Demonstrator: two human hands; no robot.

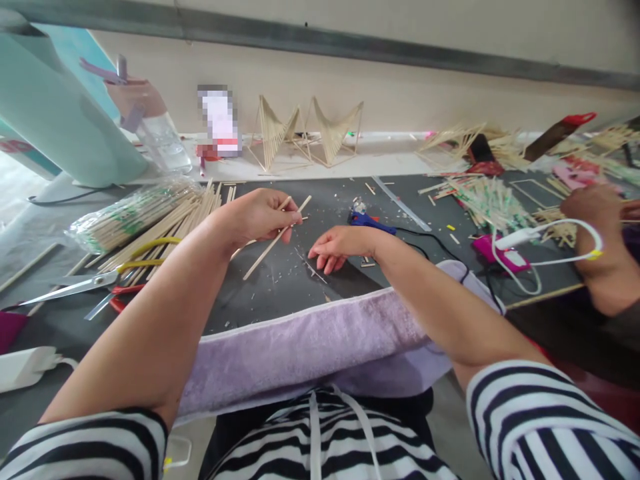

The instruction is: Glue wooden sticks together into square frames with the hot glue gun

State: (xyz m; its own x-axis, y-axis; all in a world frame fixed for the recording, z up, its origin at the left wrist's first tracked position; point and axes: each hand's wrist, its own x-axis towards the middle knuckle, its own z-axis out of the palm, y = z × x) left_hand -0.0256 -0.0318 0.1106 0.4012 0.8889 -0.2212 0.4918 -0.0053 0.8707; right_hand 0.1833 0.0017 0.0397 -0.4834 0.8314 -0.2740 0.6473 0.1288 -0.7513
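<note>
My left hand (pixel 267 217) pinches thin wooden sticks (pixel 263 257) between thumb and fingertips; they cross each other above the dark table. How many sticks are in the grip is partly hidden by the fingers. My right hand (pixel 334 249) hovers low over the table just to the right, fingers loosely bent and apart, with nothing visible in them. Beyond its wrist lies a blue hot glue gun (pixel 370 222) with a black cord. Thin pale strands and crumbs are scattered on the table (pixel 280 300) below both hands.
Scissors (pixel 115 277) and bundled sticks (pixel 135 213) lie left. Behind stand a water bottle (pixel 155 127), a phone (pixel 220 123) and two stick frames (pixel 327 133). At right are stick piles (pixel 493 200), a charger cable (pixel 565 233) and another person's hand (pixel 595 207). A purple cloth (pixel 310 353) covers the near edge.
</note>
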